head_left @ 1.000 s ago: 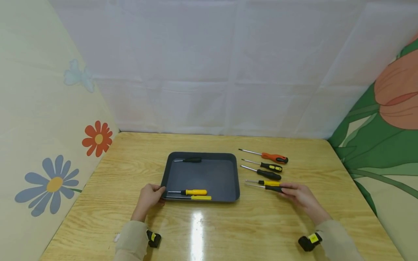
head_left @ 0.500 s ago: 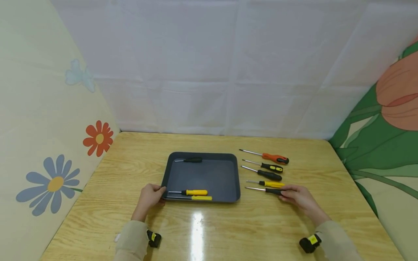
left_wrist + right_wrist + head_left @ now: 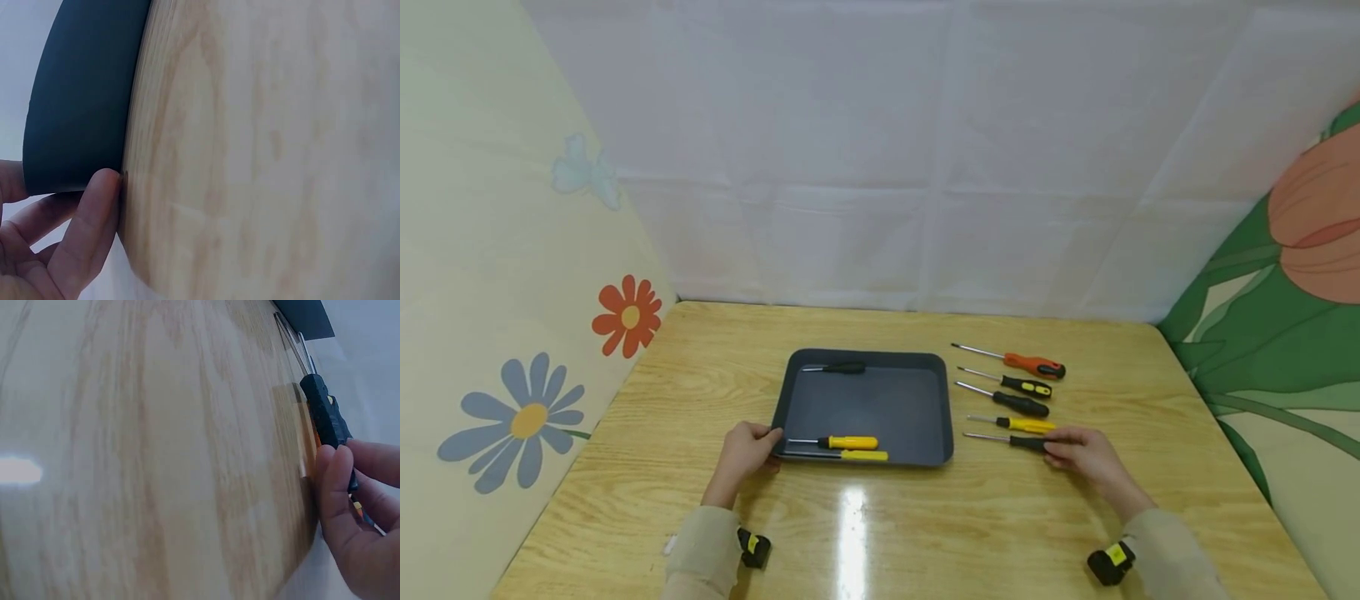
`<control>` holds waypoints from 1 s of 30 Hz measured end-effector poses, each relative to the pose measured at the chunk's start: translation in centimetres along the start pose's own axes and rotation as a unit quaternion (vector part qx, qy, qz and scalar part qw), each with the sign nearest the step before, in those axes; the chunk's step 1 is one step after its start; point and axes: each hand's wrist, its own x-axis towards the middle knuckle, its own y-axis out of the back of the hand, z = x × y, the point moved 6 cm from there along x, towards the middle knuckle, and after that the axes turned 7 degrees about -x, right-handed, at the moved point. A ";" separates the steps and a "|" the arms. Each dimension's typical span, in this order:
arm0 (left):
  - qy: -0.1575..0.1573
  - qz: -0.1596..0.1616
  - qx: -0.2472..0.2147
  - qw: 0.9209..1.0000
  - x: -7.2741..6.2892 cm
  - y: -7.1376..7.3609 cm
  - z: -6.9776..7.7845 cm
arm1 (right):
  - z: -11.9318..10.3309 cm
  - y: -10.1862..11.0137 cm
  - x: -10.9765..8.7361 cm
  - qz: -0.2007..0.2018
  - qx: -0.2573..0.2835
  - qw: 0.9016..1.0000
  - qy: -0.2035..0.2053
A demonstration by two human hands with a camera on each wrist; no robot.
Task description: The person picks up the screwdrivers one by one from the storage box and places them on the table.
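My left hand [image 3: 743, 457] grips the near left corner of a dark grey tray [image 3: 880, 407], thumb on the rim; the left wrist view shows fingers around the tray's outer wall [image 3: 81, 106]. In the tray lie a small black screwdriver [image 3: 844, 367] at the far side and two yellow-handled screwdrivers along the near side, one with a round handle [image 3: 853, 442], one flatter [image 3: 865, 456]. My right hand [image 3: 1088, 461] pinches the handle end of a black screwdriver [image 3: 1027, 442], its shaft pointing left. Just beyond it is a yellow screwdriver [image 3: 1027, 425], its handle end close to my fingers.
Right of the tray, farther back in the same row, lie a black screwdriver [image 3: 1022, 404], a black-and-yellow one [image 3: 1027, 386] and an orange-and-black one [image 3: 1032, 365]. All rest on a wooden table [image 3: 940, 533] with a white cloth [image 3: 880, 167] behind it.
My right hand has drawn the black screwdriver slightly nearer and lowered it beside the yellow one, which shows more fully now. My left hand keeps its grip on the tray.
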 end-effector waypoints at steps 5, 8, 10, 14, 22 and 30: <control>0.001 0.001 -0.004 1.000 0.1 0.0 0.0 | 0.3 0.0 0.1 0.012 0.004 1.000 -0.003; 0.002 0.001 -0.005 1.000 0.1 0.0 0.0 | 0.4 0.1 0.1 0.016 0.003 1.000 -0.006; 0.003 0.001 -0.004 1.000 0.1 0.0 0.0 | 0.4 0.1 0.0 0.017 -0.004 1.000 -0.007; 0.003 0.001 0.000 1.000 0.1 0.0 -0.1 | 0.5 0.0 -0.1 0.021 -0.016 1.000 -0.011; 0.001 0.001 -0.006 1.000 0.0 0.0 -0.1 | 0.7 0.0 -0.4 0.035 0.016 0.999 -0.015; 0.002 0.003 -0.005 1.000 0.0 0.0 -0.1 | 0.5 0.3 -0.7 0.058 0.016 0.998 -0.004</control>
